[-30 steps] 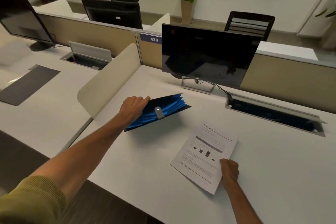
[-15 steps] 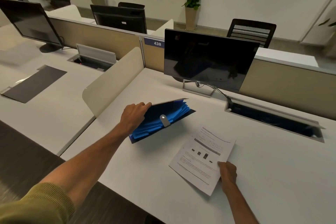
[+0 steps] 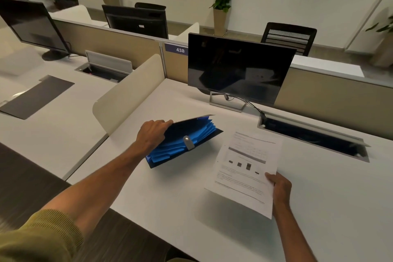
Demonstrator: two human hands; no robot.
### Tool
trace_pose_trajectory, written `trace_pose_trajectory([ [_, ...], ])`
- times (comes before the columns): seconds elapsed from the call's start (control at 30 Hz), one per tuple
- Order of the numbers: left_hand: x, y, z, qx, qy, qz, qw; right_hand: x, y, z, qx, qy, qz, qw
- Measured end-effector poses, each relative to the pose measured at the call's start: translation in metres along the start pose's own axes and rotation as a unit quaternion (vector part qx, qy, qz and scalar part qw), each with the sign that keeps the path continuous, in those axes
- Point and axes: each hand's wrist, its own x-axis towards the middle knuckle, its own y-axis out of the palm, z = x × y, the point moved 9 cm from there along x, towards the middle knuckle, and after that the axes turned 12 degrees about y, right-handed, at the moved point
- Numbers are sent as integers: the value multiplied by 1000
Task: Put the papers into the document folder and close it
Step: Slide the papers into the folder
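A blue accordion document folder lies on the white desk, its flap raised and its bright blue pockets fanned out, a grey clasp tab at its front. My left hand grips the folder's raised flap at the left end. The printed papers are held tilted just above the desk, right of the folder, casting a shadow below. My right hand pinches their near right corner.
A dark monitor stands behind the folder, its cable running to an open cable tray at the right. A curved cream divider borders the desk on the left. The desk's front edge runs diagonally near my arms.
The papers lay flat on the desk before; my right hand has lifted them off the surface. My left hand keeps holding the folder open.
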Motion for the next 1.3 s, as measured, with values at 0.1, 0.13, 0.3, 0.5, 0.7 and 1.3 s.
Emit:
trace_pose_trajectory([
  [0.1, -1, 1, 1, -1, -5, 2, 1000, -2, 16, 21, 9, -17, 42, 999],
  [0.13, -1, 1, 1, -3, -5, 4, 1000, -1, 24, 25, 6, -13, 60, 998],
  [0.3, 0, -1, -2, -12, -7, 8, 1000, 4, 74, 32, -67, 22, 167, 983],
  [0.5, -1, 3, -9, -12, -6, 23, 1000, -5, 120, 31, -142, 63, 179, 971],
  [0.7, -1, 9, -19, -15, 18, 16, 1000, -20, 143, 23, -121, 68, 136, 981],
  [1.3, -8, 36, -68, -112, 66, 55, 990, -20, 175, -42, -59, 62, 2, 996],
])
